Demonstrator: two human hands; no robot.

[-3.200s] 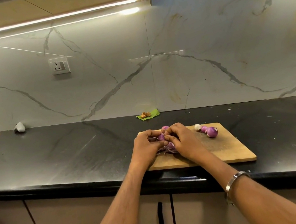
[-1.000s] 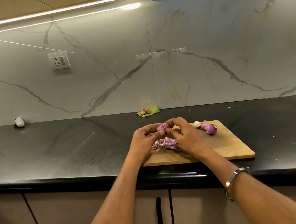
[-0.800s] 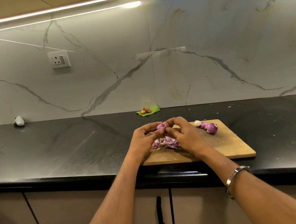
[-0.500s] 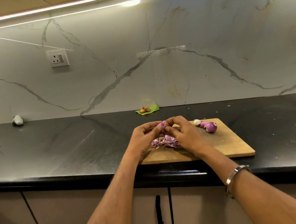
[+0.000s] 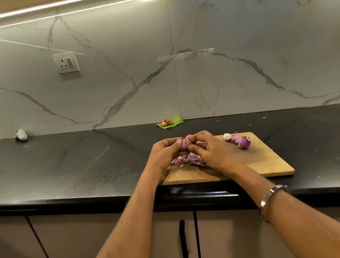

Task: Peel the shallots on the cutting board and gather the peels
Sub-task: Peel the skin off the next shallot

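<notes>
So right now you've got both hands bunched together over the near-left part of the cutting board [image 5: 258, 159], fingertips pinching one small shallot [image 5: 184, 145] between them. Your left hand [image 5: 162, 154] cups it from the 9 o'clock side while your right hand [image 5: 209, 149] picks at the skin from 3 o'clock. Both are curled tight around it, not spread.

What's changed: compared with a few seconds back, you've lifted the shallot a bit clear of the board, and the peel pile [image 5: 188, 160] that was mostly hidden under your hands now shows as a loose purple heap right below them, at about 6 o'clock from the shallot. Over the last second hardly anything has moved, so my read is you're stuck working a stubborn bit of skin loose.

The finished shallots [image 5: 241, 141] sit in a little row toward 2 o'clock on the board, well apart from the pile, with one pale piece at the far end of the row.

For the task, that looks like decent progress: peels are already landing in one spot, so gathering should be quick. There seems to be another purple one just behind your fingertips, hard to tell. The black worktop [image 5: 59, 168] has a few scattered flecks off at 3 o'clock.
</notes>
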